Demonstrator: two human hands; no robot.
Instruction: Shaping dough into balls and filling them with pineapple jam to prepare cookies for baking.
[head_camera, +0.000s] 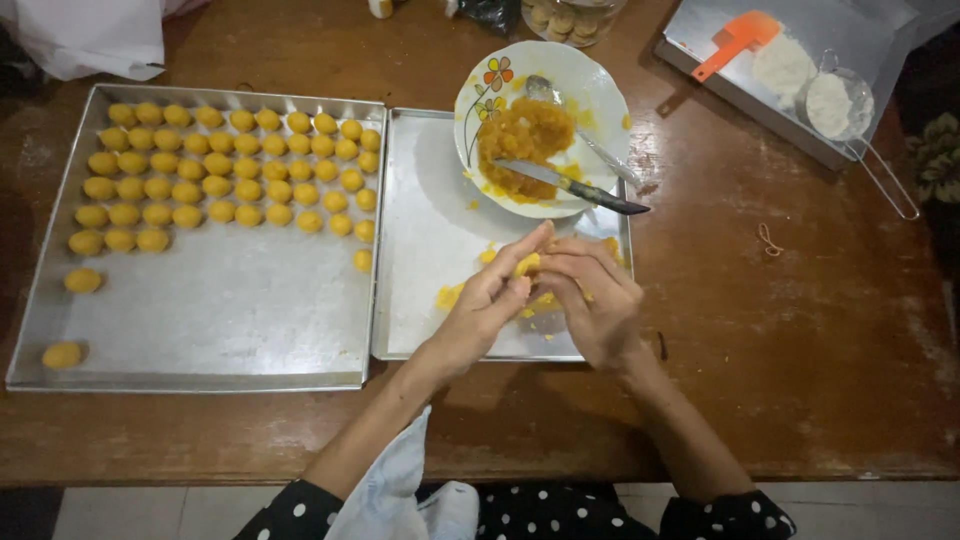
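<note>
Head view, looking straight down at a brown wooden table (800, 330). I've got both hands together over the smaller metal tray (425, 250), and between them sits a small yellow dough piece (527, 264). My left hand (488, 305) is curled around it from the left, fingers bent and thumb pressed in, gripping the piece. My right hand (598, 300) is closed in from the other side, fingertips touching the same lump, so both hands are pinching it together just above the tray. Yellow crumbs (450, 296) lie on the tray right under my hands.

Just beyond my fingers, a white floral bowl (590, 85) rests on the far end of that tray, with a mound of orange-yellow filling (525, 140) inside. A knife (575, 187) lies across the bowl's near rim, its dark handle poking out to the right, and a spoon (560, 105) rests in the bowl behind it.

To the left, touching the small tray, is the large baking tray (220, 310). Its far half is lined with rows of yellow dough balls (230, 160), with a few strays down the left edge. Its near half is bare metal.

Far right, well apart from my hands, an orange scraper (735, 40) and a sieve with flour (838, 103) sit on another tray (760, 115).
</note>
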